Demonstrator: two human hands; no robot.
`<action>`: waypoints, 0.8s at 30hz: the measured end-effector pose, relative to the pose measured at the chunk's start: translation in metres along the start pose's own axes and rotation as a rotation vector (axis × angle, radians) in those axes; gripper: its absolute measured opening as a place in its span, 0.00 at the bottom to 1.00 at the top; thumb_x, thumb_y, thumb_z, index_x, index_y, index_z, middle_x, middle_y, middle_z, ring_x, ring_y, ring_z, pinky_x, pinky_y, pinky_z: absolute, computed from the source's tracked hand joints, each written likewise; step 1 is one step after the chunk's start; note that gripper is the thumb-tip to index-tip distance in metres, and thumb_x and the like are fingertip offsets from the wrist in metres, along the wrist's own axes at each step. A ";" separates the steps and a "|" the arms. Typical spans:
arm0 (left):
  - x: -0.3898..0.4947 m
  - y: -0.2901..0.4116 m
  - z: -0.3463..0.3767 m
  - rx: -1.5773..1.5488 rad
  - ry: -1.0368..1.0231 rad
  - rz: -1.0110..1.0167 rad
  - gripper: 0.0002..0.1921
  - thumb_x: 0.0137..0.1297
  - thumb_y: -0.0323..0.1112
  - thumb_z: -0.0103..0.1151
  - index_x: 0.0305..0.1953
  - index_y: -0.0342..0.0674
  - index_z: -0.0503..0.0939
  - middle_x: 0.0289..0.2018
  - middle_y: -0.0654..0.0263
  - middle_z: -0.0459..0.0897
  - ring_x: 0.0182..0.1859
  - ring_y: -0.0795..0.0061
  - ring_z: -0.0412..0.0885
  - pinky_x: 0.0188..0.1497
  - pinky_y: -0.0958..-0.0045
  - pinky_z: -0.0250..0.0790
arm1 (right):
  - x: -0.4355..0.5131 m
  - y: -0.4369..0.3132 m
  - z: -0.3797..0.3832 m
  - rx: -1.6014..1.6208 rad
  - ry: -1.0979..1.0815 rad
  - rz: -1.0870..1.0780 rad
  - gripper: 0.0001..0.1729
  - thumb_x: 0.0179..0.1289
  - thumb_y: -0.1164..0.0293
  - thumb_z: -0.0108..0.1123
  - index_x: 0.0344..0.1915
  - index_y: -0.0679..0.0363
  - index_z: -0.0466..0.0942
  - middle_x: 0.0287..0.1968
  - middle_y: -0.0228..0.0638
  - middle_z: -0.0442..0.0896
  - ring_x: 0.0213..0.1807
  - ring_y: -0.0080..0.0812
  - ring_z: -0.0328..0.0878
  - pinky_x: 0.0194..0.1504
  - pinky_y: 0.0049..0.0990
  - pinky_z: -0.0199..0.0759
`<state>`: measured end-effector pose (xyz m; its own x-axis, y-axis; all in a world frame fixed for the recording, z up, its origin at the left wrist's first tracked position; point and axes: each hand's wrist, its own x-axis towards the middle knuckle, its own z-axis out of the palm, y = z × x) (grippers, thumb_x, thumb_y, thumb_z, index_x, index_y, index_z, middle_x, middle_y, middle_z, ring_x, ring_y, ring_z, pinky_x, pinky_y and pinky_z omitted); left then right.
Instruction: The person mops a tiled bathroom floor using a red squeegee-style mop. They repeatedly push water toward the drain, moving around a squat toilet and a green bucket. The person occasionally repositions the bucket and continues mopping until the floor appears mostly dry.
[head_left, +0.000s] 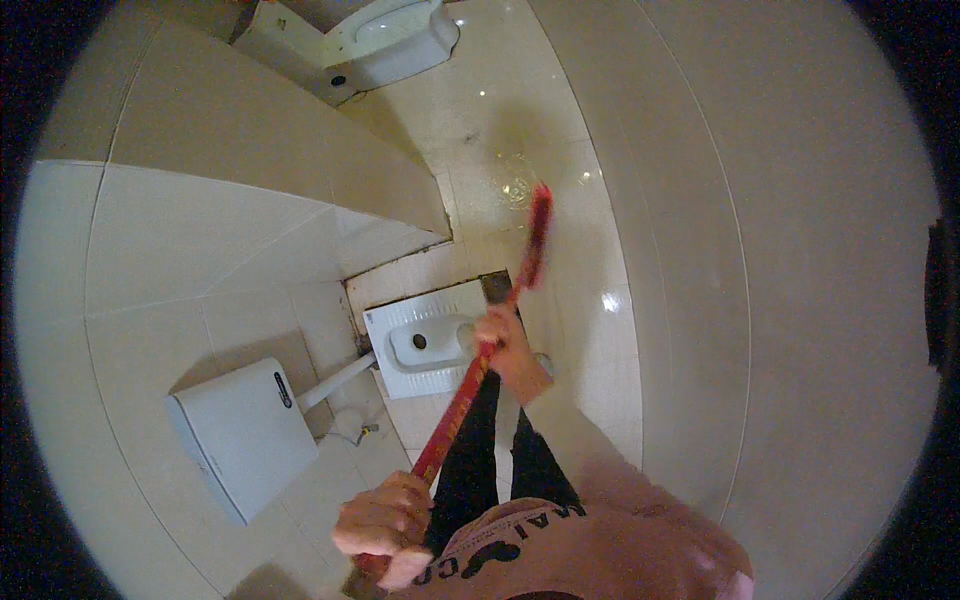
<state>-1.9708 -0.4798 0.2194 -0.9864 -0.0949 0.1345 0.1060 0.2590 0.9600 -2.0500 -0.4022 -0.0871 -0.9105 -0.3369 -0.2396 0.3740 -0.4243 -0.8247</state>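
Observation:
My left hand is closed around the lower end of a long red handle, close to my body. Farther up, my right hand grips the same handle near its head. The handle belongs to a red brush or broom, whose blurred bristle head points away from me over the wet tiled floor. Whether the bristles touch the floor, I cannot tell. Just left of my right hand lies a white ceramic squat toilet, set in the floor; this hand overlaps its right edge in view.
A white cistern hangs on the left wall, its pipe leading to the squat toilet. A tiled partition juts in from the left. Beyond it is another white toilet fixture. A long tiled wall bounds the right side. Water glistens on the floor.

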 end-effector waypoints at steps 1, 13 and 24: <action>-0.004 -0.003 -0.005 -0.125 0.027 -0.008 0.20 0.54 0.48 0.48 0.11 0.47 0.60 0.08 0.71 0.66 0.12 0.72 0.66 0.20 0.68 0.62 | -0.019 0.005 -0.003 0.100 0.040 0.075 0.10 0.44 0.79 0.57 0.24 0.55 0.66 0.18 0.25 0.63 0.23 0.26 0.65 0.28 0.25 0.62; 0.026 -0.168 0.055 -0.530 -0.220 -0.541 0.12 0.55 0.26 0.54 0.17 0.34 0.67 0.17 0.67 0.69 0.22 0.80 0.65 0.24 0.78 0.59 | -0.151 0.064 -0.156 0.122 0.145 0.312 0.15 0.49 0.59 0.55 0.18 0.57 0.67 0.22 0.35 0.69 0.24 0.33 0.64 0.27 0.34 0.60; 0.200 -0.125 -0.058 -0.225 0.043 -0.313 0.10 0.47 0.22 0.52 0.14 0.36 0.66 0.15 0.67 0.69 0.18 0.75 0.65 0.22 0.77 0.57 | 0.195 0.020 -0.020 -0.548 0.004 -0.013 0.09 0.39 0.83 0.55 0.19 0.59 0.67 0.28 0.33 0.69 0.36 0.27 0.67 0.42 0.23 0.62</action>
<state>-2.1737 -0.5868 0.1402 -0.9697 -0.1774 -0.1680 -0.1696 -0.0059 0.9855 -2.2241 -0.4597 -0.1604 -0.9155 -0.3308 -0.2292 0.2178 0.0717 -0.9734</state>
